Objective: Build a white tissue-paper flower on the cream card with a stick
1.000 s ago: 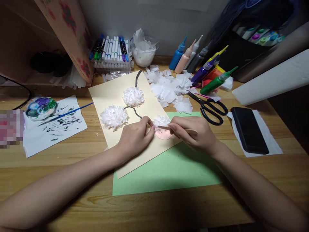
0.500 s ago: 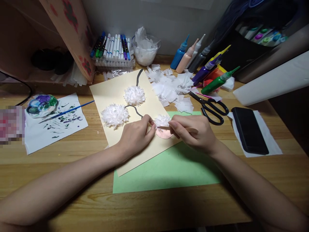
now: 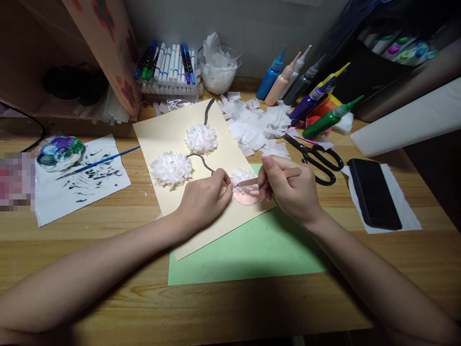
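Observation:
My right hand (image 3: 288, 187) is closed around a slender brown stick (image 3: 248, 182), held nearly level with its pointed tip to the left. At that tip, the thumb and forefinger of my left hand (image 3: 207, 194) pinch a small piece of white tissue paper (image 3: 235, 186). Below lies a cream sheet (image 3: 194, 230), on which my left hand rests. A partly built white tissue flower (image 3: 242, 176) sits beside a round pink patch (image 3: 247, 197). Two fuller white flowers, one left (image 3: 171, 169) and one higher (image 3: 200, 139), stand along dark painted stems (image 3: 208, 111).
Under the cream sheet is a green sheet (image 3: 230, 269). White paper squares (image 3: 252, 127), black scissors (image 3: 320, 161) and paint bottles (image 3: 270, 79) lie behind. A phone (image 3: 374, 192) is at right; a paint palette (image 3: 61, 153) and blue brush (image 3: 104, 160) are left. Markers (image 3: 173, 65) stand behind.
My right hand has lifted slightly and its fingers have shifted on the stick, showing more of its shaft. My left hand keeps its pinch in about the same place.

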Action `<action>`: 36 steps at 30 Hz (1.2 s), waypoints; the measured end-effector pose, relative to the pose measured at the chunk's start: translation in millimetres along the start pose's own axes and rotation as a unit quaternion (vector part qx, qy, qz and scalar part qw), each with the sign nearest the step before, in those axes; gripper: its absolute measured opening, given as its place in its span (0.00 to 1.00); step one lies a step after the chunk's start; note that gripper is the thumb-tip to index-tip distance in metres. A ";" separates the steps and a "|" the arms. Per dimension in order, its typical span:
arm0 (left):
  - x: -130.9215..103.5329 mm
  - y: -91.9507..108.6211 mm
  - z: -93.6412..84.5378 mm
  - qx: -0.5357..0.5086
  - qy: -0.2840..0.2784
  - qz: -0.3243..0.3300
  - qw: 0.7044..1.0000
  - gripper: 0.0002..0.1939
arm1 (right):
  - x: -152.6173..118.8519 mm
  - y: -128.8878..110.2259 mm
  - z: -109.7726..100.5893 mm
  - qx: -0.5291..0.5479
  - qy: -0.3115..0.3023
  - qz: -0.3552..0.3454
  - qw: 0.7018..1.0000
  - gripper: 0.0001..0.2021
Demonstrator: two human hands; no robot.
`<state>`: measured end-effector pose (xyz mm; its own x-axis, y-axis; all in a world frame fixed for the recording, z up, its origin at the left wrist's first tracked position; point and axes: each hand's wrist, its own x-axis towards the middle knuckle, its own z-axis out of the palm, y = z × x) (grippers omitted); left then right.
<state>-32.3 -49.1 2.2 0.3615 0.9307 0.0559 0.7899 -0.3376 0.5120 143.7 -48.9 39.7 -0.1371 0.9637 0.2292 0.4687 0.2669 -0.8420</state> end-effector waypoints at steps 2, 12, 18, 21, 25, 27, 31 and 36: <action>0.2 0.1 -0.1 0.004 -0.001 -0.001 1.000 0.08 | 1.1 1.0 2.1 0.014 0.007 0.021 1.000 0.22; 0.7 2.1 -3.5 0.006 -0.009 -0.010 1.000 0.10 | -3.5 -3.8 -1.8 -0.040 -0.029 -0.073 0.996 0.22; 0.5 3.0 -5.0 0.012 -0.013 -0.018 1.000 0.10 | -3.6 -6.5 -8.7 -0.167 -0.066 -0.263 0.948 0.20; -0.2 2.1 -4.2 0.013 -0.013 -0.017 1.000 0.10 | -2.7 -1.7 -6.5 -0.192 -0.078 -0.306 0.929 0.19; -0.8 1.4 -3.1 0.015 -0.010 -0.013 1.000 0.11 | -3.1 1.8 -4.5 -0.202 -0.068 -0.308 0.927 0.19; -0.5 1.5 -3.3 0.017 -0.010 -0.011 1.000 0.11 | -3.3 1.0 -4.9 -0.200 -0.064 -0.291 0.933 0.20; 0.3 1.8 -4.0 0.022 -0.012 -0.008 1.000 0.11 | -3.5 -1.6 -6.3 -0.172 -0.053 -0.240 0.954 0.21; 0.1 1.4 -3.6 0.028 -0.013 -0.010 0.999 0.10 | -3.1 0.8 -0.6 -0.074 -0.012 -0.097 0.992 0.23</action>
<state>-32.9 -49.1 6.0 0.3578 0.9335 0.0225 0.8231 -0.3266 0.4646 145.0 -51.7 38.6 -0.2568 0.8942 0.3667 0.5549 0.4471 -0.7016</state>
